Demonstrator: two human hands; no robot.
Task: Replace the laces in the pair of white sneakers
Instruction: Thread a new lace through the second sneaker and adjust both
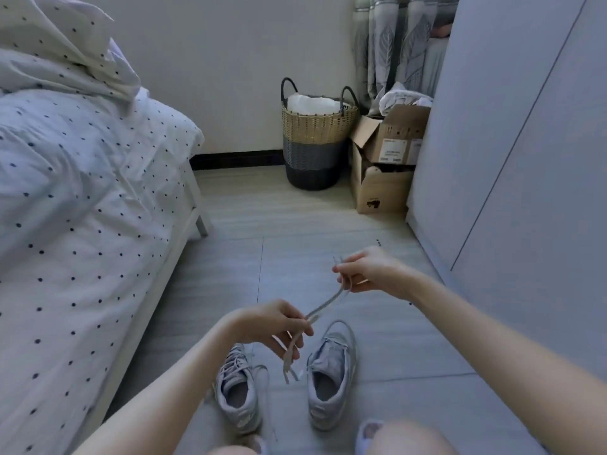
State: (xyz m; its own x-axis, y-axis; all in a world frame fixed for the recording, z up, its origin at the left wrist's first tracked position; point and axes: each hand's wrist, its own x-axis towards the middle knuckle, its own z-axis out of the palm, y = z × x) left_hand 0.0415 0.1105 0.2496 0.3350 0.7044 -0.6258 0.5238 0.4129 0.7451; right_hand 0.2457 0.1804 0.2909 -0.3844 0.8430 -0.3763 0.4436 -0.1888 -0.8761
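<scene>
Head view of a person seated on the floor [328, 224], a lace [323, 305] stretched in the air between both hands above a pair of sneakers [333, 372]. The right hand [371, 274] is raised and farther out, its thumb and fingers pinched together on the upper part of the lace, whose tips poke up just past the fingertips; the left hand [272, 323] sits lower and nearer, fingers curled round the lace, whose tail hangs below it between the two shoes. Held doubled and taut like this, the lace is probably being evened out so both ends match before threading, though whether it is the old lace or the new one cannot be told. The right sneaker stands toe-away with its tongue exposed and appears mostly unlaced, so it is likely the shoe in hand. The left sneaker [238, 392], near it on the left, is laced, with loose loops trailing onto the floor, and seemingly awaits its turn. Both shoes sit directly before the knees, within easy reach. At left, a bed [82, 192]; against the far wall, a basket [315, 142] beside cardboard boxes [384, 172]; at right, a wardrobe [509, 142].
</scene>
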